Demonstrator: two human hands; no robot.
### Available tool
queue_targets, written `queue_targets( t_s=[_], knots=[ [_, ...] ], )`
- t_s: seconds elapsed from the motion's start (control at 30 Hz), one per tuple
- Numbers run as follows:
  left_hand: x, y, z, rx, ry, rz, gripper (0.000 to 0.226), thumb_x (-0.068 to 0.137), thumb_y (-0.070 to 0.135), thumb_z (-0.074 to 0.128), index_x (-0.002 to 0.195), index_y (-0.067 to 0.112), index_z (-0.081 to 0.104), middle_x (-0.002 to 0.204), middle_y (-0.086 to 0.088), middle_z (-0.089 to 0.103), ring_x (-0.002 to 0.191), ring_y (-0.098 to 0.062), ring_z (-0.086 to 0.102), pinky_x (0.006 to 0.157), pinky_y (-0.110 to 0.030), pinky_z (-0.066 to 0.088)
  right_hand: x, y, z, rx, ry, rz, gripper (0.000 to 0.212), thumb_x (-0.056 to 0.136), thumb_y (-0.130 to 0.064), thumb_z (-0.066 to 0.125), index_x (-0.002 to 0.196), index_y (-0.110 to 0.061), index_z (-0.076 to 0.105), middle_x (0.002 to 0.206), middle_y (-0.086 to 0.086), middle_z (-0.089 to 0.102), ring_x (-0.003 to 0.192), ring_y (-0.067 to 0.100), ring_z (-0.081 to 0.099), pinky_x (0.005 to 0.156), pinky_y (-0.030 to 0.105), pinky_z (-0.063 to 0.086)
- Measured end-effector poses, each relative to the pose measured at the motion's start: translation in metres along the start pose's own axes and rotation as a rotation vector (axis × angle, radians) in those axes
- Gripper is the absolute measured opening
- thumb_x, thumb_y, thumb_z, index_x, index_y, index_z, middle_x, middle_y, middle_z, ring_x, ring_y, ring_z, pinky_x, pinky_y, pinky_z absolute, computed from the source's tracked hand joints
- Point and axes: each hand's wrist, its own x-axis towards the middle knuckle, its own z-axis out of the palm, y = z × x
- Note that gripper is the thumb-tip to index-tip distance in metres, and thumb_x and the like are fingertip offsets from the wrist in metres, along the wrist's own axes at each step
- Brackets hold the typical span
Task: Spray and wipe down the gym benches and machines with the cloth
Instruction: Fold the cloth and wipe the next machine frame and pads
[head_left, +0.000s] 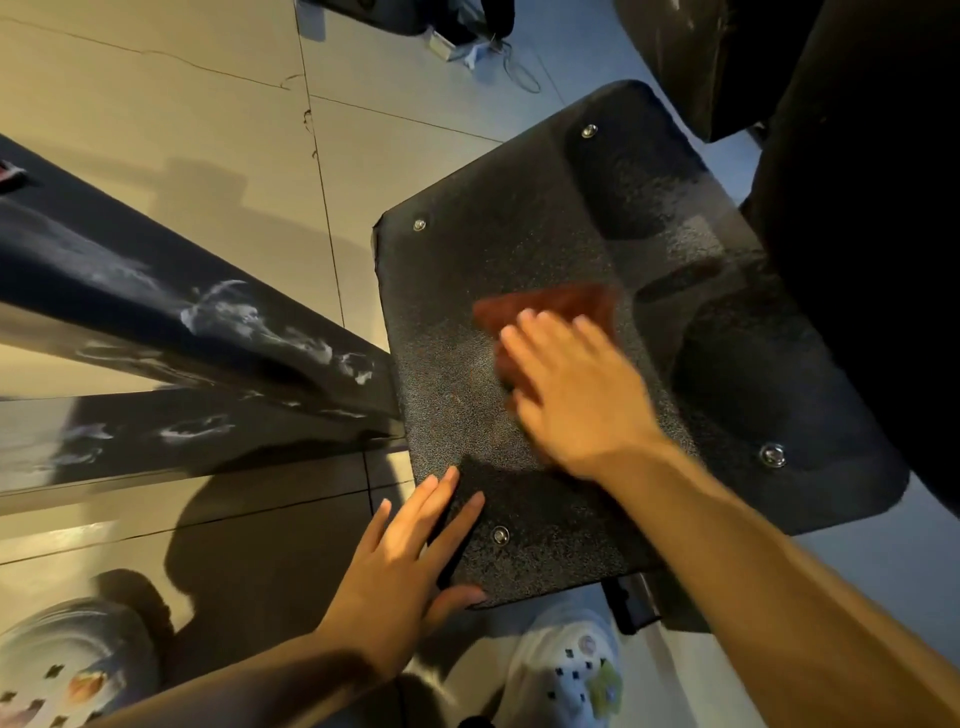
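Note:
A black textured machine footplate (457, 291) with several metal bolts fills the middle of the view. A reddish-brown cloth (550, 306) lies flat on it. My right hand (576, 389) presses on the cloth with straight fingers, blurred by motion. At the plate's near left corner my left hand (405, 556) rests flat, its fingers straight on top and the thumb under the edge. No spray bottle is in view.
A dark machine beam (156, 332) with white smears runs across the left. Black padded machine parts (857, 182) loom at the upper right. Below are my light clogs (571, 670) on the tiled floor (156, 93). Cables lie at the top.

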Motion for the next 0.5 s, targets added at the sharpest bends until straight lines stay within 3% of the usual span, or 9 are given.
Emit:
queue_targets(
  t_s=[0.07,0.13,0.27,0.37,0.5],
  knots=[
    [-0.001,-0.001,0.0,-0.002,-0.009,0.0,0.076,0.087,0.062,0.034,0.153,0.027,0.023,0.157,-0.005,0.028,0.141,-0.021,0.026,0.098,-0.05,0.04,-0.002,0.031,-0.016,0.063,0.122,0.229,0.063,0.095,-0.036,0.04,0.152,-0.013,0.024,0.16,0.011,0.021,0.148,0.024,0.015,0.118,0.04,0.002],
    [-0.003,-0.002,-0.001,-0.01,-0.037,-0.004,0.076,0.087,0.061,0.034,0.154,0.029,0.017,0.158,-0.004,0.026,0.143,-0.02,0.024,0.099,-0.05,0.041,-0.007,0.055,-0.027,-0.024,0.115,0.379,0.062,0.099,-0.037,0.037,0.154,-0.015,0.018,0.161,0.01,0.017,0.149,0.023,0.012,0.118,0.041,-0.004],
    [-0.001,-0.003,-0.004,-0.027,-0.067,-0.013,0.074,0.089,0.061,0.033,0.154,0.029,0.02,0.158,-0.004,0.028,0.143,-0.02,0.024,0.099,-0.05,0.043,-0.011,0.054,-0.03,-0.132,0.093,0.453,0.065,0.098,-0.044,0.034,0.154,-0.015,0.018,0.16,0.016,0.016,0.147,0.032,0.012,0.118,0.048,0.002],
    [-0.001,-0.004,-0.004,-0.014,-0.081,-0.022,0.07,0.094,0.063,0.026,0.154,0.029,0.018,0.158,-0.005,0.028,0.143,-0.02,0.024,0.101,-0.052,0.039,-0.008,0.018,-0.021,-0.118,0.023,0.338,0.063,0.098,-0.047,0.032,0.154,-0.021,0.019,0.161,0.016,0.01,0.147,0.038,0.006,0.115,0.057,-0.003],
    [-0.003,-0.005,-0.001,-0.009,-0.097,-0.026,0.065,0.098,0.064,0.017,0.152,0.029,0.025,0.154,-0.006,0.032,0.141,-0.022,0.026,0.112,-0.044,0.028,-0.003,-0.056,0.004,-0.031,-0.175,-0.089,0.061,0.101,-0.045,0.029,0.155,-0.024,0.011,0.163,0.007,-0.003,0.149,0.031,-0.008,0.115,0.055,-0.014]
  ],
)
